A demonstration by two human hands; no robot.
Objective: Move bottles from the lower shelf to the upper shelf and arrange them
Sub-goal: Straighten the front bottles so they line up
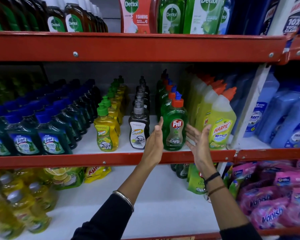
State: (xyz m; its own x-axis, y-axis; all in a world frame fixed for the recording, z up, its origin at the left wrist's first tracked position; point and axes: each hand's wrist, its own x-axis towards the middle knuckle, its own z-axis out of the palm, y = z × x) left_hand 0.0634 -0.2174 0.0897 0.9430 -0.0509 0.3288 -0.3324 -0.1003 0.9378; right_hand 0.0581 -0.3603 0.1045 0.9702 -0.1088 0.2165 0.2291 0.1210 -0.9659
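A green Pril bottle (175,125) with an orange cap stands at the front of a row on the middle shelf (111,159). My left hand (155,137) is open just left of it, palm facing the bottle, fingertips close to its side. My right hand (198,139) is open just right of it, palm inward, a small gap from the bottle. Neither hand holds anything. More green Pril bottles (180,170) stand at the back of the lower shelf (145,196), partly hidden behind the red shelf edge and my right wrist.
Yellow Harpic bottles (222,125) stand right of the Pril row, black Super bottles (139,130) and yellow Super bottles (106,134) to its left, dark Lizol bottles (50,137) further left. Pink Vanish pouches (270,201) fill the lower right. Dettol bottles (171,16) sit above.
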